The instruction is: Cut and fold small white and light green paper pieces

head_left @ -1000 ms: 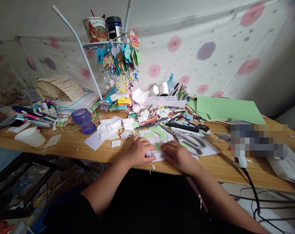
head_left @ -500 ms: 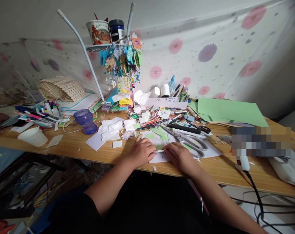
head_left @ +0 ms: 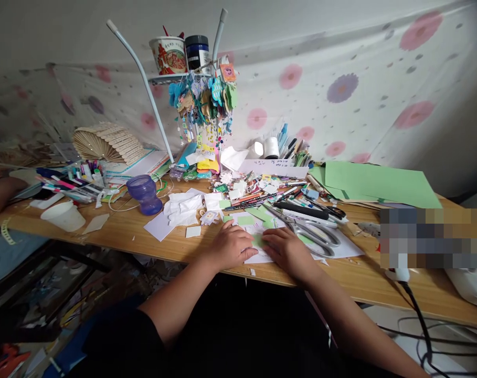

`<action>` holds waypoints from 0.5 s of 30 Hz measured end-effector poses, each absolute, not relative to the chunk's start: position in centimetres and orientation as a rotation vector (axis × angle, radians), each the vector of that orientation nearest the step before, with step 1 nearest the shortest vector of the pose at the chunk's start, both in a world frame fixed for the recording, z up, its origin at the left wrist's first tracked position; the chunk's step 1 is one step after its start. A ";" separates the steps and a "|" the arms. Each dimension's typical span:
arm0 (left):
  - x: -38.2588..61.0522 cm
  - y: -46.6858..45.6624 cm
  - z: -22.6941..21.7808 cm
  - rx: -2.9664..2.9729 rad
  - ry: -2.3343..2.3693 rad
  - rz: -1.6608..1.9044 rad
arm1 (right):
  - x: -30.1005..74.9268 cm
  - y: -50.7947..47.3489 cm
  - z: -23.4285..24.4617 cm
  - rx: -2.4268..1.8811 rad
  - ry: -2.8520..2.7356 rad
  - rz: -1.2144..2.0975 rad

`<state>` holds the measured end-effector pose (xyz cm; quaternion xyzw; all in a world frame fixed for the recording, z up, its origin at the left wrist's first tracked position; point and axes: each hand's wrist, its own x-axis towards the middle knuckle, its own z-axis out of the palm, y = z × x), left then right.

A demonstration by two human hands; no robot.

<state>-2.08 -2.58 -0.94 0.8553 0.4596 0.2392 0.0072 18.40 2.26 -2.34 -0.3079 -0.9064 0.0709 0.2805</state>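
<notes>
My left hand (head_left: 231, 245) lies palm down on white paper (head_left: 265, 256) at the table's front edge, fingers stretched out and thumb pointing toward the other hand. Facing it from the right, my right hand (head_left: 287, 251) rests on the same paper with its fingers laid down. Between the fingertips shows a small light green paper piece (head_left: 257, 241); parts of it are hidden under the hands. More green paper strips (head_left: 245, 220) lie just beyond. Large silver-handled scissors (head_left: 315, 236) sit right beside my right hand. Neither hand grips anything visible.
Left of the hands are crumpled white tissues (head_left: 183, 207), a purple cup (head_left: 144, 194) and a white bowl (head_left: 63, 216). Pens and paper scraps heap up behind. Green sheets (head_left: 380, 181) lie back right, a corded white tool (head_left: 399, 270) far right. Another person's arm (head_left: 2, 197) shows at left.
A white paper edge raised between my fingertips has gone down, and the paper now lies flatter under both hands. The view has shifted slightly, moving the scene rightward.
</notes>
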 end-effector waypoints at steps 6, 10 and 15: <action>-2.3 -2.2 -1.2 2.690 1.421 0.715 | 18.4 2.0 -2.3 -0.866 -2.413 0.141; -2.4 -2.2 -1.3 2.668 1.438 0.728 | 18.9 2.1 -2.4 -0.951 -2.359 0.020; -2.2 -2.2 -1.4 2.622 1.443 0.796 | 19.8 2.4 -2.7 -1.157 -2.201 -0.183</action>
